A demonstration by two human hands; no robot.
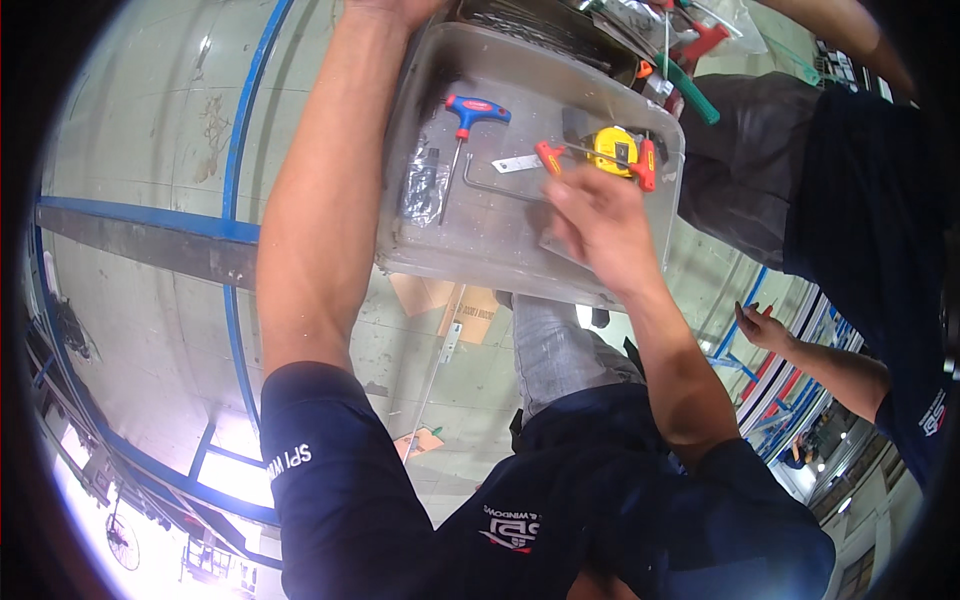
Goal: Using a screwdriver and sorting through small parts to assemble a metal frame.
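Red-handled tool lies in the grey tray, just at the fingertips of the right grip — the fingers are curled and blurred, so I cannot tell whether they grasp anything. At the tray's far left corner, the left grip is mostly cut off; its state cannot be told. Beyond the right grip sits a yellow tape measure — farther left, a blue T-handle key.

Red-handled tool in grey bin
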